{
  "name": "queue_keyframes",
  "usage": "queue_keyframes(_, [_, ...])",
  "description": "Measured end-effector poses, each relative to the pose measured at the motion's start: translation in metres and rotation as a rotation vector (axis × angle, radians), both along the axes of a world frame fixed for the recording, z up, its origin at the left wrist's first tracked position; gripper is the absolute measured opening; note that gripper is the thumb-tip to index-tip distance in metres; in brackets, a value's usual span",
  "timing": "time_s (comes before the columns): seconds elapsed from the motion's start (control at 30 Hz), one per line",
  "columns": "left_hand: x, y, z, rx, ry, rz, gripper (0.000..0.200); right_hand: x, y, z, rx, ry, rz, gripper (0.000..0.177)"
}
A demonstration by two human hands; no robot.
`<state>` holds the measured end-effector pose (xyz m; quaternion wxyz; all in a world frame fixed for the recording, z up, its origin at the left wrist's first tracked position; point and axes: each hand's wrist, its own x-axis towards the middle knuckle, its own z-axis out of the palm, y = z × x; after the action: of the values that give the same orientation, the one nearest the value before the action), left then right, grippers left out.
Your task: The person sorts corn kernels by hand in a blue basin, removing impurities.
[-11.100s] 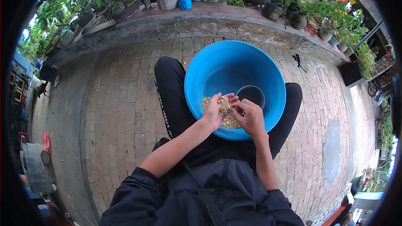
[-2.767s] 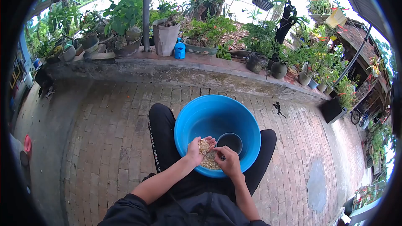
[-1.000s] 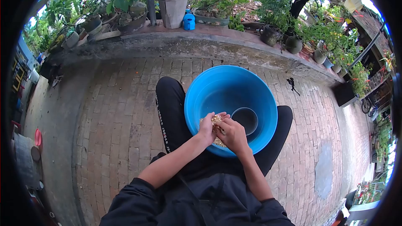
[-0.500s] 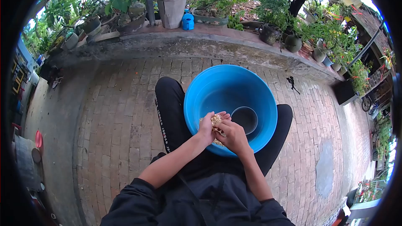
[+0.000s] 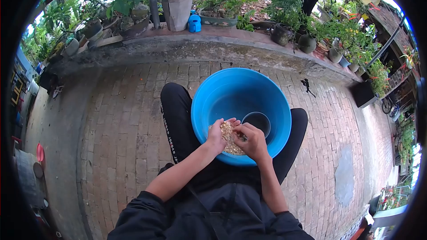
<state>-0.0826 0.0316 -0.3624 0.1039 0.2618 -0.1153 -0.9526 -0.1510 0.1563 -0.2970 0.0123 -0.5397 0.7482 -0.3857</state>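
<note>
A large blue plastic tub point(image 5: 284, 106) sits between my legs, with pale yellowish grain point(image 5: 232, 147), perhaps cracked corn, gathered at its near side. My left hand point(image 5: 216, 135) is cupped palm up over that side, holding some of the grain in its palm and fingers. Beside it, my right hand point(image 5: 254, 143) has its fingers curled, thumb and fingertips together close to the grain. Whatever is pinched there is too small to make out. Behind my right hand, a round grey bowl point(image 5: 259, 122) rests inside the tub, partly covered by that hand.
Brick paving point(image 5: 120, 142) surrounds my legs. A low concrete ledge point(image 5: 178, 46) crosses ahead, carrying potted plants, a tall pale planter point(image 5: 177, 13) and a small blue container point(image 5: 194, 23). A dark box planter point(image 5: 364, 94) stands at the right, and a red object point(image 5: 40, 152) at the left.
My right hand has drawn slightly away from my left palm, uncovering more grain in the palm and in the tub. The view has shifted a little.
</note>
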Motion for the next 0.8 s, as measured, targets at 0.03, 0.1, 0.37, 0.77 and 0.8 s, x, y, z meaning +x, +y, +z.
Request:
queue_keyframes(0.03, [-0.001,-0.001,-0.002,0.015,0.010,0.015,0.044,-0.010,0.005,-0.001,-0.044,-0.048,-0.031,0.016])
queue_keyframes(0.1, [-0.001,-0.001,-0.006,0.032,0.022,0.030,0.044,-0.026,0.019,-0.003,-0.034,-0.069,-0.139,0.016])
queue_keyframes(0.37, [-0.001,-0.001,-0.005,0.000,0.033,0.016,0.044,-0.039,0.028,-0.005,-0.122,-0.063,-0.315,0.013])
queue_keyframes(0.77, [-0.001,0.000,-0.005,0.026,0.037,0.029,0.043,-0.022,0.021,0.004,-0.197,-0.108,-0.298,0.008])
queue_keyframes(0.8, [-0.001,0.000,-0.006,0.026,0.037,0.030,0.043,-0.019,0.018,0.004,-0.157,-0.097,-0.240,0.009])
